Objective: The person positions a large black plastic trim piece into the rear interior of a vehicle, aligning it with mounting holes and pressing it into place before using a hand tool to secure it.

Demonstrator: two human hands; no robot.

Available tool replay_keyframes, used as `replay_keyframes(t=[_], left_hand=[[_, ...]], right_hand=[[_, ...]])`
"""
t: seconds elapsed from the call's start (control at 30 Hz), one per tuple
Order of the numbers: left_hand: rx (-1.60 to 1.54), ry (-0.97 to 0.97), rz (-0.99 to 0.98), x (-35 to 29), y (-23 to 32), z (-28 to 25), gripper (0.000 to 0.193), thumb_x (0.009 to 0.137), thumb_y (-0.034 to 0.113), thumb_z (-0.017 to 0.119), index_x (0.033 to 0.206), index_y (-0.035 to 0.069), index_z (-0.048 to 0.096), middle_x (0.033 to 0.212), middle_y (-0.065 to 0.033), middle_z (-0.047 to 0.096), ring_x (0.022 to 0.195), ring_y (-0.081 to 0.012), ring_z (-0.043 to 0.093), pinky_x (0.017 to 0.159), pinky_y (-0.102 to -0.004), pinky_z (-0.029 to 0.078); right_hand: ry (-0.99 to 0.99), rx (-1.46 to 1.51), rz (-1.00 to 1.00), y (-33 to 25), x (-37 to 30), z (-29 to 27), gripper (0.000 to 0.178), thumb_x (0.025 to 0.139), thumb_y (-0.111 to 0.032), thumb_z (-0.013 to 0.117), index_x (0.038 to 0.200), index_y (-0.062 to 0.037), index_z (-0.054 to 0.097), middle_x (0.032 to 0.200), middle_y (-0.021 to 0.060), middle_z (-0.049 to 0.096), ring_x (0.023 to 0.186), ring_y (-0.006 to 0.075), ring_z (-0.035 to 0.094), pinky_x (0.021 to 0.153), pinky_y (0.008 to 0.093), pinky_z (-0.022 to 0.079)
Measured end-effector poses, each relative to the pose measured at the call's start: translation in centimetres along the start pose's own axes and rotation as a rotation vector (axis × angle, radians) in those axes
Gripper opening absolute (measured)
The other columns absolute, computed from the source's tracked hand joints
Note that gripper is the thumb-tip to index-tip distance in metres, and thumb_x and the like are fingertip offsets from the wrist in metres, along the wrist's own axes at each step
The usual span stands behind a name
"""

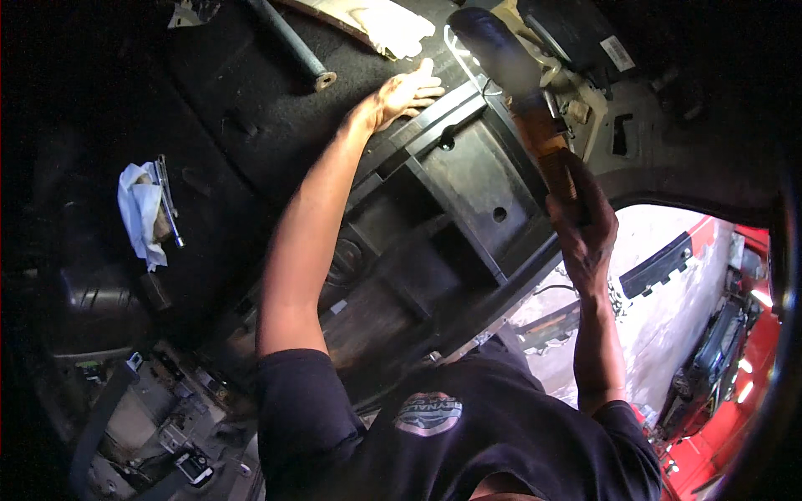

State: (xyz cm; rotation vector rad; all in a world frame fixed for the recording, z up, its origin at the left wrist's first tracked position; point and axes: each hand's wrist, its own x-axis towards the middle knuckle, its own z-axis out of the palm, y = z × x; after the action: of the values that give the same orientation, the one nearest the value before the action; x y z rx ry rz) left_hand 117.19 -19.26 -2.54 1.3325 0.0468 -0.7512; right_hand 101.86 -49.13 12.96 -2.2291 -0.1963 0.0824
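Observation:
My left hand (405, 96) lies with its fingers stretched out on dark carpet (251, 117), just past the far edge of a black plastic storage tray (484, 167). Bright light falls on this hand. The tray has several compartments and a few round holes. At its right side, my right hand (585, 221) is wrapped round a long orange thing (547, 150) with a dark, rounded upper part. It looks like a handheld work light, but shadow and blur obscure its upper end. My left hand holds nothing.
Around me is a dark vehicle interior. A metal tube (292, 46) and brightly lit pale cloth (388, 25) are at the top. White cloth (138, 213) and a ratchet-like tool (170, 200) lie left. A seat belt (109, 413) hangs lower left. A doorway (660, 275) opens right.

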Motion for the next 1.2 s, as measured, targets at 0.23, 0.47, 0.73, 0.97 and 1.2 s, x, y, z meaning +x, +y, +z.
replay_keyframes(t=[0.23,0.47,0.73,0.97,1.2], left_hand=[[0.126,-0.024,0.044,4.8,-1.3,-0.5,0.081,0.101,0.067,0.028,0.152,0.004,0.037,0.158,-0.0192,0.035,0.148,-0.0307,0.03,0.12,-0.0437,0.022],[0.44,0.008,-0.04,3.3,-1.0,-0.9,0.087,0.097,0.074,0.027,0.152,0.008,0.039,0.158,-0.015,0.036,0.149,-0.0251,0.028,0.122,-0.0393,0.02],[0.117,-0.169,-0.211,-2.7,-1.8,-1.9,0.097,0.095,0.076,0.017,0.158,0.003,0.013,0.166,-0.0183,0.005,0.154,-0.0235,0.005,0.124,-0.0373,0.004],[0.171,-0.089,-0.292,-10.0,-2.6,-3.5,0.098,0.095,0.076,0.016,0.158,0.001,0.013,0.166,-0.0198,0.006,0.154,-0.0273,0.005,0.125,-0.039,0.003],[0.188,-0.011,-0.286,-16.6,-3.7,-4.8,0.103,0.094,0.077,0.025,0.154,-0.006,0.024,0.162,-0.0206,0.023,0.151,-0.0282,0.022,0.124,-0.0378,0.015]], right_hand=[[0.09,-0.015,-0.051,-1.0,1.9,1.4,0.056,0.091,-0.021,0.068,0.141,-0.0036,0.053,0.132,0.0198,0.063,0.12,0.0291,0.062,0.101,0.0395,0.048],[0.033,-0.05,-0.085,-1.0,2.3,1.9,0.053,0.093,-0.025,0.066,0.142,-0.0061,0.053,0.13,0.0176,0.064,0.119,0.0268,0.062,0.099,0.0382,0.049],[0.064,0.066,-0.055,-1.0,1.5,1.7,0.052,0.092,-0.022,0.066,0.139,-0.0054,0.055,0.128,0.0191,0.065,0.117,0.0277,0.064,0.097,0.0396,0.051],[-0.035,-0.063,-0.055,-1.7,0.9,1.3,0.053,0.089,-0.008,0.066,0.141,0.0004,0.054,0.131,0.0177,0.063,0.118,0.0231,0.06,0.101,0.0352,0.047],[-0.065,-0.131,-0.112,-2.8,0.3,2.4,0.053,0.088,-0.013,0.07,0.138,-0.0078,0.056,0.124,0.0209,0.066,0.111,0.0342,0.067,0.091,0.041,0.054]])
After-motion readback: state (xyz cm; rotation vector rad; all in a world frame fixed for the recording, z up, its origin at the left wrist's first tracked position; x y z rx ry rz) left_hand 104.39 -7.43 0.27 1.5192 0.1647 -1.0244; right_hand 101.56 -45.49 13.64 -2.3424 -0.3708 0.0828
